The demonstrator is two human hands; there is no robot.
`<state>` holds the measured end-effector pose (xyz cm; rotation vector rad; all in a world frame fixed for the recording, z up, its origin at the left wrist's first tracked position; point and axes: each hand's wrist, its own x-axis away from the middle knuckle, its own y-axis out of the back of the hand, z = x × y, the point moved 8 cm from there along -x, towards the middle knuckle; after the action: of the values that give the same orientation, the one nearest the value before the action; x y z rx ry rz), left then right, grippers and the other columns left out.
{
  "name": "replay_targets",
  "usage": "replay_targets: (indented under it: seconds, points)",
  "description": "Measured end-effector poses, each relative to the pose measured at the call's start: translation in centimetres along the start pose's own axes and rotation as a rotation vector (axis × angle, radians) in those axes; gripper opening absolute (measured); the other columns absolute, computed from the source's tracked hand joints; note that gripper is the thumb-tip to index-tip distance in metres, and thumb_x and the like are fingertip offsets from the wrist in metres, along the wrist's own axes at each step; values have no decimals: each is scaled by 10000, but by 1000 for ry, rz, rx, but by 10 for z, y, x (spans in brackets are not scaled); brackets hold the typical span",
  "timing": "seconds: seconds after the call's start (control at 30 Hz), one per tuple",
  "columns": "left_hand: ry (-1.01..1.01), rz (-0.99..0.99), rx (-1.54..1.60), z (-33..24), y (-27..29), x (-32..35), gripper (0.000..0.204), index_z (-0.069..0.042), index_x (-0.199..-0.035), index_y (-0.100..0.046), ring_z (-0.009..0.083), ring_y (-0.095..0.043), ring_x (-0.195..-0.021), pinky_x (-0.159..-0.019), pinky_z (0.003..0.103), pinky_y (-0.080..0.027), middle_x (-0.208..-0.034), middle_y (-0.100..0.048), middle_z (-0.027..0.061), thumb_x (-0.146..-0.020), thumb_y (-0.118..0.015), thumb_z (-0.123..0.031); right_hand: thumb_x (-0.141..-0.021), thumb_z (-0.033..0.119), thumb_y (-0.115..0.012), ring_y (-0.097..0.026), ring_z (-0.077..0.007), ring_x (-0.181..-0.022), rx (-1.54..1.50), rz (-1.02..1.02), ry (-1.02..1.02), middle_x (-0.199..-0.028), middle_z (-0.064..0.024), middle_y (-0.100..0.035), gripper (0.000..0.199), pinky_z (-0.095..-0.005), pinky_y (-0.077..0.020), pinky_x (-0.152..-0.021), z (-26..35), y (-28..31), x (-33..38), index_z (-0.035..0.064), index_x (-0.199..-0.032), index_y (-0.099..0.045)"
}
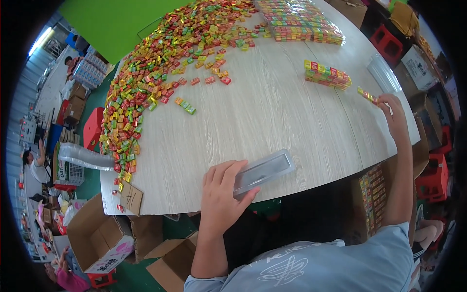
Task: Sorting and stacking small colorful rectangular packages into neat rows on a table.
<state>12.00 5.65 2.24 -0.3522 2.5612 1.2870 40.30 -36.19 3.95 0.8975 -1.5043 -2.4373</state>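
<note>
Resting at the near edge of the pale wood-grain bench (272,121), at about six o'clock, the left hand (221,197) was laid on a clear plastic tray (265,170), its fingers (228,171) spread over the tray's left end with the thumb tucked under the rim, so that the tray was held. The tray was seen lying flat and slanting up toward two o'clock. Farther out, at about three o'clock, the right hand (396,119) was stretched to the bench's right edge, its fingers (386,103) pinched narrowly on a short row of coloured candy blocks (368,96). Just beyond that, toward two o'clock, a small stacked block of candies (327,74) was set on the bench, apart from the hand. A few loose pieces (185,105) were found near the middle, at eleven o'clock. A broad heap of loose candies (155,68) was spread along the far left, from nine to twelve o'clock, and packed candy trays (299,22) were ranged at the far edge, at one o'clock. Open cardboard boxes (104,238) were seen on the floor at seven o'clock.
</note>
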Motion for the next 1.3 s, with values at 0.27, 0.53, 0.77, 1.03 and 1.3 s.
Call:
replay_targets:
  seconds: [0.27, 0.53, 0.77, 1.03, 1.3]
  points:
    - [12, 37, -30, -2, -4, -2, 565, -76, -1296, -631, 353, -589, -1137, -1043, 455, -432, -1243, -665, 120, -791, -847, -207, -1064, 153, -567, -545, -311, -1337, 9, 153, -6, -1415, -137, -603, 182, -380, -412, -1135, 15, -29, -7, 25, -1187, -607]
    - [-2, 24, -22, -2, -2, 0, 558, -81, -1310, -629, 331, -590, -1159, -1035, 452, -430, -1265, -650, 115, -819, -835, -252, -1068, 152, -554, -505, -311, -1410, -62, 223, -67, -1506, -133, -556, 198, -386, -391, -1173, 8, -39, -6, 40, -1229, -582]
    - [-24, 27, -38, -2, -2, -1, 553, -65, -1292, -622, 347, -599, -1140, -1048, 455, -435, -1237, -671, 122, -805, -832, -222, -1055, 162, -581, -530, -322, -1366, 206, 5, 128, -1466, -117, -571, 173, -416, -395, -1164, 27, -22, -14, 51, -1183, -615]
    - [-6, 35, -58, -3, -2, -1, 551, -67, -1291, -627, 348, -591, -1157, -1060, 453, -430, -1248, -665, 124, -802, -831, -221, -1070, 270, -578, -513, -317, -1362, 82, 24, 313, -1430, -107, -569, 229, -423, -379, -1171, 109, -36, -86, 82, -1193, -622]
    - [26, 33, -31, -2, -1, 0, 555, -72, -1298, -634, 351, -585, -1182, -1078, 457, -427, -1264, -667, 128, -804, -826, -235, -1055, 246, -615, -562, -284, -1231, -40, 235, 184, -1305, -103, -637, 216, -413, -427, -1093, 111, -66, -97, 61, -1165, -632]
